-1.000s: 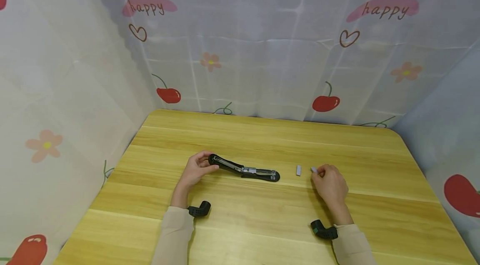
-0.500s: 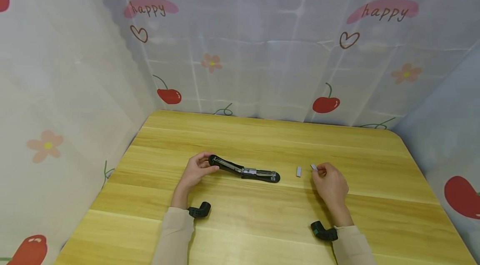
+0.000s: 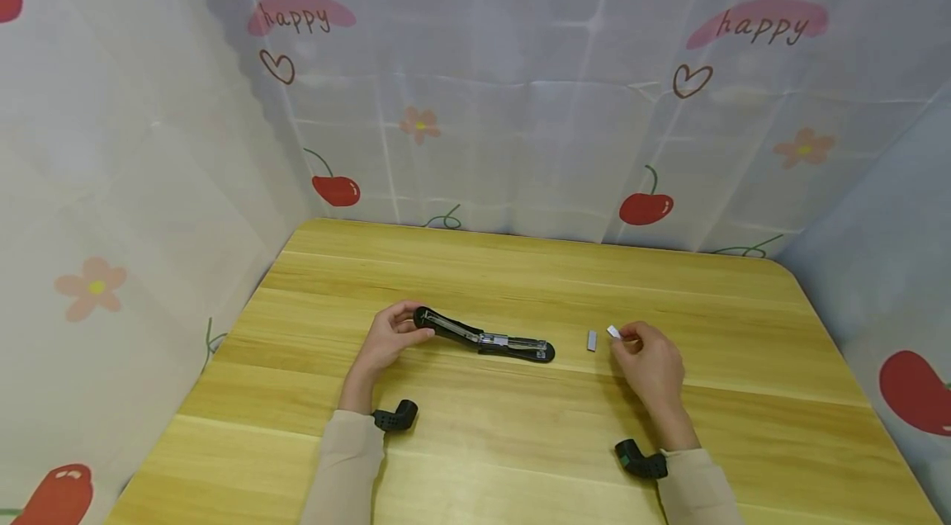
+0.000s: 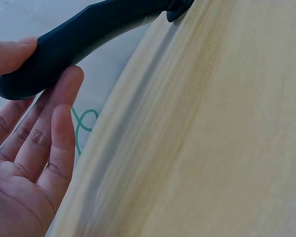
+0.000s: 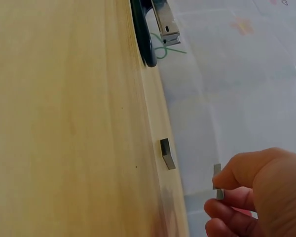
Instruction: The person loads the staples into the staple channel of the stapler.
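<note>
A black stapler [image 3: 475,337] lies opened out on the table, its metal inner parts facing up. My left hand [image 3: 389,337] holds its left end between thumb and fingers; in the left wrist view the dark stapler half [image 4: 74,47] slants up from the thumb. To the right, my right hand [image 3: 654,364] pinches a small silver strip of staples [image 3: 613,332] between thumb and fingertips. A second staple strip [image 3: 592,341] lies on the table between the stapler and my right hand, and stands out as a grey block [image 5: 166,153] in the right wrist view.
The wooden table [image 3: 490,442] ends at the back against a printed curtain [image 3: 513,153] with cherries and hearts. More curtain [image 3: 149,178] hangs along the left side. A small black camera [image 3: 396,415] sits on the left wrist, another black camera [image 3: 641,459] on the right.
My right hand has shifted slightly left with the pinched staple strip, which has turned and shows more of its bright face. The left hand and stapler keep their places.
</note>
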The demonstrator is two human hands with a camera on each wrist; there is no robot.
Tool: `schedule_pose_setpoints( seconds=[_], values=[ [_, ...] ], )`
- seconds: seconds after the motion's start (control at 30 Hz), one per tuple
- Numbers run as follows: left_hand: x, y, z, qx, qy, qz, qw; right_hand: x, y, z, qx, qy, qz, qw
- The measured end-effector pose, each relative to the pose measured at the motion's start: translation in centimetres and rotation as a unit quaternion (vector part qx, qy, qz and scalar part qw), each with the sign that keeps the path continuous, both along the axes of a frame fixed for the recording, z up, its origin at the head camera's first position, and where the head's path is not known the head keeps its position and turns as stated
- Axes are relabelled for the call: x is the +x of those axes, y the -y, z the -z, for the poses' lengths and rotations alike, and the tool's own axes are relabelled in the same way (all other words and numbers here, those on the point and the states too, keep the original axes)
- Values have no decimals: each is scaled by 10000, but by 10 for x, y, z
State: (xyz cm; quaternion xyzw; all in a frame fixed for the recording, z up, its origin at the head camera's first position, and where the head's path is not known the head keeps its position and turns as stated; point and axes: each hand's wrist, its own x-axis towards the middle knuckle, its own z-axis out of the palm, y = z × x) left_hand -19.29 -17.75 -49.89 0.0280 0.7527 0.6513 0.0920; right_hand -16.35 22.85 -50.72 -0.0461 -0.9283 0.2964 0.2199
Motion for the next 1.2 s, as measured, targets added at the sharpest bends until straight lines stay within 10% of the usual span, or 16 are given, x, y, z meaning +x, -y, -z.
schedule_pose_setpoints(
  seconds=[0.53, 0.9, 1.2],
  values=[
    [2, 2, -1, 3, 37, -47, 10000, -10, 38, -11, -295, -576, -1015, 9927],
    [0, 1, 3, 16, 37, -20, 10000, -12, 71, -17, -528, -176, -1853, 9811],
    [9, -3, -21, -40, 48, 53, 10000, -14, 88, -16, -482, 77, -2295, 9721]
  ],
)
